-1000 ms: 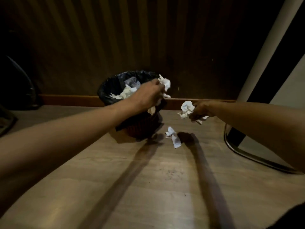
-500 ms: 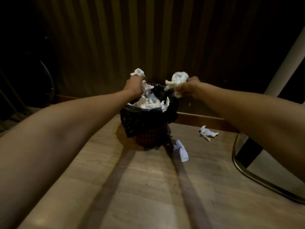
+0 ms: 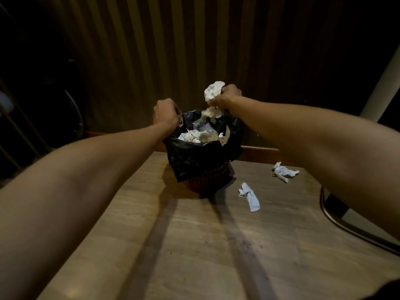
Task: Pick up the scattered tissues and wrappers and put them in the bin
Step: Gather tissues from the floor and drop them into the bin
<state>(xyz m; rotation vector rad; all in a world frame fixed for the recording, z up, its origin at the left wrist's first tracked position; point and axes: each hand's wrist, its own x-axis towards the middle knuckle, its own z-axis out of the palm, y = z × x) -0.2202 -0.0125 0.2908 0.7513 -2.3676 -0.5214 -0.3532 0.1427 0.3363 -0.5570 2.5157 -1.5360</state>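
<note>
White tissue (image 3: 213,93) hangs lengthwise downward from right hand (image 3: 227,98) over bin (image 3: 203,156).

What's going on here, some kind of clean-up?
Yes. A person is clearing litter off the floor into a small bin lined with a black bag. The right hand holds a crumpled tissue above the bin's opening. The left hand is closed at the bin's rim; whether it holds anything is unclear. The bin already has tissues inside. Two more lie on the floor to its right: the nearer tissue and the farther tissue.
</note>
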